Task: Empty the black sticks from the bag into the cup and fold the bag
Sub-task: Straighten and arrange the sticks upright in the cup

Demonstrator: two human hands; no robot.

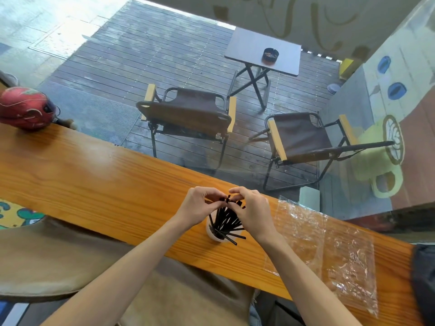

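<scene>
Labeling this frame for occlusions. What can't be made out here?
All in the head view:
- Cup: mostly hidden by the black sticks and both wrists; its contents below the rim are unseen.
- Stick tops: covered by the fingers of the left hand and right hand, so the exact grip is unclear.
- Bag: clear and glary; whether any stick remains inside cannot be told.
- Dark object: cut off by the right edge.

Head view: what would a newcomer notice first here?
Two hands, the left hand and the right hand, pinch the tops of black sticks standing in a white cup on the wooden counter. The clear bag lies flat to the right. A red helmet sits at the far left.
</scene>
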